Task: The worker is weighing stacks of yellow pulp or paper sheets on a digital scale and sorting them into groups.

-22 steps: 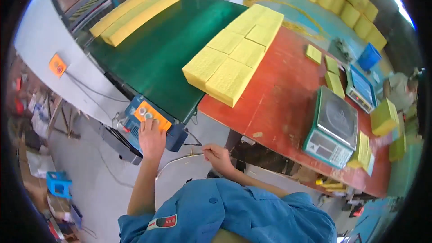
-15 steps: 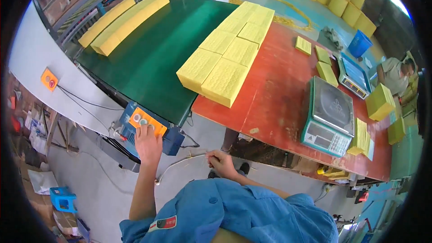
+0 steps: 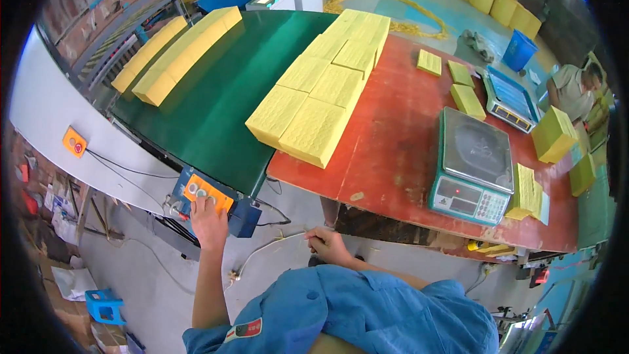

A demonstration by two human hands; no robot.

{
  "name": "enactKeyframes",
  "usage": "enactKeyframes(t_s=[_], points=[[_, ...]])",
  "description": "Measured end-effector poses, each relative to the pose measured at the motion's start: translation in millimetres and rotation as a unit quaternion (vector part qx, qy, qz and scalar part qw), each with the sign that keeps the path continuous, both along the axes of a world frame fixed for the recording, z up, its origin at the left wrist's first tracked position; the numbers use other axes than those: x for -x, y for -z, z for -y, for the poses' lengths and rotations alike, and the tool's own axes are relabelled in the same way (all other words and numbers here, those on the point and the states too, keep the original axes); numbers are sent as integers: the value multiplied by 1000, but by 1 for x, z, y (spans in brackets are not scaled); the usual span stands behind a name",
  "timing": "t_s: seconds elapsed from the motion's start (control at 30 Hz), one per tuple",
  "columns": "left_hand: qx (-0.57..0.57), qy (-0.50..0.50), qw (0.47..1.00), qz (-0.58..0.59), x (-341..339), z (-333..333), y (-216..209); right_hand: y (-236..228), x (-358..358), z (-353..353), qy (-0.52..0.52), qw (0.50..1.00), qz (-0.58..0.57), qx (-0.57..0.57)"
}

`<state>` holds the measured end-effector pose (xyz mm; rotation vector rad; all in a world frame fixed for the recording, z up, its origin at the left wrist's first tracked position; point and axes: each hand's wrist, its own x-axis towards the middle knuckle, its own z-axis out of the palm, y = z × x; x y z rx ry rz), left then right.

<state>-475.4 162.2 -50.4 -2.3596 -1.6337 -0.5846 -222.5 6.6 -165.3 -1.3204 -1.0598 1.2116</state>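
My left hand [image 3: 209, 221] rests on an orange push-button box [image 3: 208, 195] at the belt's near corner. Its fingers reach over the round buttons, and the fingertips partly cover them. My right hand [image 3: 327, 246] hangs in front of my body with the fingers loosely curled; nothing shows in it. Beyond the left hand lies a green conveyor belt [image 3: 216, 118]. Along its right side, a double row of yellow paper-like packs [image 3: 313, 121] overlaps the edge of a red table [image 3: 380, 157]. Two rows of yellow packs [image 3: 190, 52] stand on the belt's far left.
A weighing scale [image 3: 473, 164] and a second scale [image 3: 511, 101] stand on the table, with loose yellow packs [image 3: 524, 193] around them. A co-worker [image 3: 571, 92] is at the right. A second orange button box [image 3: 75, 142] sits on the white panel. A blue stool [image 3: 105, 306] stands on the floor.
The view has shifted slightly, so the belt and table sit lower and further left. My left hand stays on the button box. A red light now shows on the near scale's display.
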Motion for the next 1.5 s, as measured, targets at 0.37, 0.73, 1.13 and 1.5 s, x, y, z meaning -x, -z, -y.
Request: enactKeyframes(t_s=[0.37, 0.73, 1.13, 1.5], points=[[-10, -23, 1000, -1, 0, -3, -1, 0, -70, 61, 11, 997, -27, 70], [14, -62, 998, 18, -9, 3, -2, 20, -118, 101, 61, 996, -5, 67], [43, -76, 996, 6, -12, 1, -6, 0, -121, 72, 32, 998, -31, 38], [54, -34, 998, 31, 8, -3, 1, -15, -95, 22, 5, 998, -55, 41]])
